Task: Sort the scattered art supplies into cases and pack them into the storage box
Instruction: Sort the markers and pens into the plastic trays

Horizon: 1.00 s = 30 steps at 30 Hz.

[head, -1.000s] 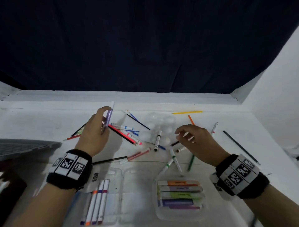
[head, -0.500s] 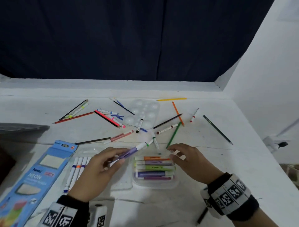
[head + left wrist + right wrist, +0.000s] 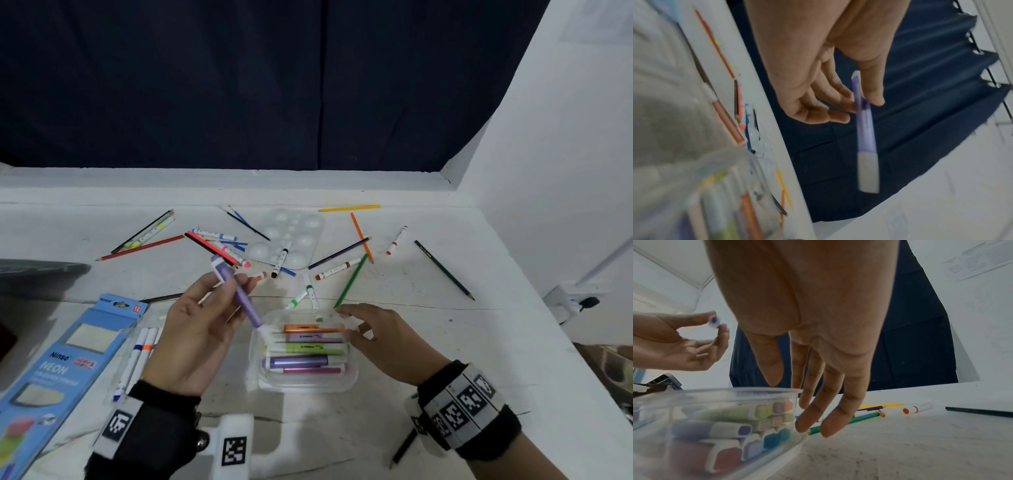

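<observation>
My left hand is palm up and pinches a purple highlighter between thumb and fingers. The highlighter stands steeply, its lower white end just over the left rim of a clear plastic case. Several highlighters lie side by side in that case. The left wrist view shows the same pinch on the highlighter by my left hand. My right hand is open with straight fingers at the case's far right corner and holds nothing. In the right wrist view my right hand hangs beside the case rim.
A blue Neon marker box and a clear tray of thin markers lie left of the case. Beyond it are a white palette, a green pencil, scattered markers and pencils, and a dark pencil. A wall rises on the right.
My left hand brought the purple highlighter from the far pile to the case and swung it from nearly level to steep. My right hand drew back to the case's right side.
</observation>
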Tool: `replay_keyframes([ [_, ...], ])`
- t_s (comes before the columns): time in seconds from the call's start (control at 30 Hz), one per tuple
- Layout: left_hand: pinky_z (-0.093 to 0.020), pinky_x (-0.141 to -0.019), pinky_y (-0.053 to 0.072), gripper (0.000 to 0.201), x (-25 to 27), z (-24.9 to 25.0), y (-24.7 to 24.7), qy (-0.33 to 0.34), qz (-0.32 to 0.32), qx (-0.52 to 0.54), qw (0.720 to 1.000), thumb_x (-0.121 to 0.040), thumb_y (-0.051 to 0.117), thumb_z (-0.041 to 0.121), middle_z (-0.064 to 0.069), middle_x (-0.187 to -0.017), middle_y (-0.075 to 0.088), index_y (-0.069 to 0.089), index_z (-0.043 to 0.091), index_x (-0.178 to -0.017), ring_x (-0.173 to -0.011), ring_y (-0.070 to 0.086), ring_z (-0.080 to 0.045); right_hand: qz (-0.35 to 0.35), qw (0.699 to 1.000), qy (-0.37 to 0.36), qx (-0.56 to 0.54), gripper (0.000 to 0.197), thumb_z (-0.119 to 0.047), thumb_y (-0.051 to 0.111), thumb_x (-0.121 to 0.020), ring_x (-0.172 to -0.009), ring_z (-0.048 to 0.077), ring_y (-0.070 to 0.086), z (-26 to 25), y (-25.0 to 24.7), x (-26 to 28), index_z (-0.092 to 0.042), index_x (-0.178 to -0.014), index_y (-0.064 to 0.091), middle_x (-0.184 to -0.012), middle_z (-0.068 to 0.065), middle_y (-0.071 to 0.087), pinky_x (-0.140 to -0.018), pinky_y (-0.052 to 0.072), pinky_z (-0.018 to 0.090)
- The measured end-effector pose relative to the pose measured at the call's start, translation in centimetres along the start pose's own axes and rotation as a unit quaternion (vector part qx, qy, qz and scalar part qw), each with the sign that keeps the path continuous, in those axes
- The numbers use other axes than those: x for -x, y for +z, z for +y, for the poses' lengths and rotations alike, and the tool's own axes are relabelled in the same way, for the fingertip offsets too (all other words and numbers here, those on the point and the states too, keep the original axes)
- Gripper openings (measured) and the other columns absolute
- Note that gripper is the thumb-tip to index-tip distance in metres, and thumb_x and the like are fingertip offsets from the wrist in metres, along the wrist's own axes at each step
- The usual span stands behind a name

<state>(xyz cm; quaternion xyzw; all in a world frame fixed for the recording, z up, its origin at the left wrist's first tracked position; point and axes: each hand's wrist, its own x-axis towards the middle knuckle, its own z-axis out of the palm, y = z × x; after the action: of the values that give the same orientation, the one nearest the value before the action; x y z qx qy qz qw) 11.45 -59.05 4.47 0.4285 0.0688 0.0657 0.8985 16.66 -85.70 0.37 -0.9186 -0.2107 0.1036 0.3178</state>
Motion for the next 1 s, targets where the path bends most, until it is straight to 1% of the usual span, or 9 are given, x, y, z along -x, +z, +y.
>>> replay_keyframes([
  [0.1,-0.025,-0.076,0.060,0.023,-0.5,-0.1,1.1,0.000,0.006,0.000,1.000,-0.085,0.061,0.021,-0.006,-0.103,0.074,0.078,0.017,-0.099,-0.089,0.072,-0.016,-0.005,1.000,-0.003,-0.002,0.039,-0.025,0.053,-0.100,-0.093,0.007,0.063,0.3,-0.1,-0.1,-0.027,-0.139,0.053,-0.136,-0.011,0.058,-0.088,0.049,0.016],
  [0.17,-0.021,-0.067,0.055,0.024,-0.5,-0.5,1.5,0.050,-0.034,-0.138,0.989,-0.090,0.058,0.021,-0.007,-0.097,0.073,0.079,0.024,-0.102,-0.076,0.065,-0.013,-0.009,1.000,-0.005,-0.006,0.039,-0.021,0.051,-0.101,-0.095,0.007,0.064,0.4,-0.1,-0.2,-0.026,-0.139,0.053,-0.137,-0.009,0.058,-0.086,0.045,0.011],
  [0.2,-0.021,-0.068,0.053,0.023,-0.4,-0.8,1.4,0.087,-0.061,-0.260,0.960,-0.090,0.061,0.022,-0.008,-0.094,0.072,0.078,0.030,-0.103,-0.074,0.062,-0.012,-0.009,1.000,-0.006,-0.005,0.039,-0.021,0.051,-0.101,-0.095,0.006,0.064,0.4,-0.1,-0.2,-0.026,-0.139,0.054,-0.137,-0.009,0.058,-0.085,0.044,0.011],
  [0.27,-0.024,-0.075,0.053,0.025,-0.3,-2.0,0.7,0.135,-0.161,-0.479,0.852,-0.090,0.067,0.026,0.000,-0.097,0.067,0.076,0.038,-0.109,-0.080,0.064,-0.011,-0.006,1.000,-0.007,-0.002,0.038,-0.020,0.050,-0.101,-0.094,0.004,0.063,0.5,-0.1,-0.3,-0.026,-0.138,0.054,-0.137,-0.009,0.059,-0.088,0.043,0.011],
  [0.37,-0.023,-0.079,0.051,0.026,-0.2,-4.5,-0.5,0.119,-0.318,-0.631,0.698,-0.098,0.058,0.035,0.015,-0.106,0.054,0.071,0.036,-0.121,-0.090,0.061,-0.007,-0.001,1.000,-0.010,-0.004,0.038,-0.017,0.050,-0.101,-0.096,0.002,0.058,0.6,0.0,-0.4,-0.024,-0.138,0.055,-0.137,-0.007,0.059,-0.093,0.043,0.014],
  [0.5,-0.018,-0.084,0.044,0.043,0.0,-6.2,-0.8,0.127,-0.355,-0.690,0.618,-0.094,0.040,0.048,0.015,-0.108,0.056,0.071,0.031,-0.118,-0.099,0.055,-0.002,0.000,1.000,-0.016,-0.008,0.038,-0.016,0.052,-0.100,-0.094,0.005,0.060,0.7,0.1,-0.4,-0.022,-0.137,0.056,-0.135,-0.005,0.060,-0.094,0.047,0.017],
  [0.7,-0.030,-0.078,0.039,0.038,-0.5,-6.9,-1.0,0.192,-0.317,-0.735,0.567,-0.092,0.042,0.056,0.020,-0.100,0.065,0.074,0.041,-0.106,-0.098,0.057,-0.007,0.004,1.000,-0.012,-0.010,0.040,-0.015,0.057,-0.097,-0.089,0.011,0.066,0.7,0.1,-0.1,-0.023,-0.136,0.057,-0.130,-0.006,0.062,-0.090,0.051,0.022],
  [0.83,-0.032,-0.076,0.039,0.026,-0.6,-7.5,-1.1,0.202,-0.314,-0.736,0.564,-0.090,0.053,0.050,0.021,-0.097,0.066,0.075,0.042,-0.103,-0.095,0.061,-0.008,0.000,1.000,-0.005,-0.009,0.040,-0.015,0.058,-0.096,-0.088,0.008,0.066,0.6,0.1,-0.3,-0.024,-0.135,0.057,-0.130,-0.007,0.062,-0.087,0.050,0.019],
  [1.0,-0.028,-0.077,0.033,0.032,-0.6,-8.0,-0.8,0.215,-0.297,-0.733,0.573,-0.088,0.047,0.052,0.020,-0.097,0.065,0.074,0.039,-0.098,-0.092,0.060,-0.008,0.001,1.000,-0.003,-0.008,0.040,-0.015,0.058,-0.096,-0.087,0.008,0.067,0.4,0.0,-0.3,-0.025,-0.135,0.057,-0.129,-0.008,0.063,-0.083,0.049,0.016],
])
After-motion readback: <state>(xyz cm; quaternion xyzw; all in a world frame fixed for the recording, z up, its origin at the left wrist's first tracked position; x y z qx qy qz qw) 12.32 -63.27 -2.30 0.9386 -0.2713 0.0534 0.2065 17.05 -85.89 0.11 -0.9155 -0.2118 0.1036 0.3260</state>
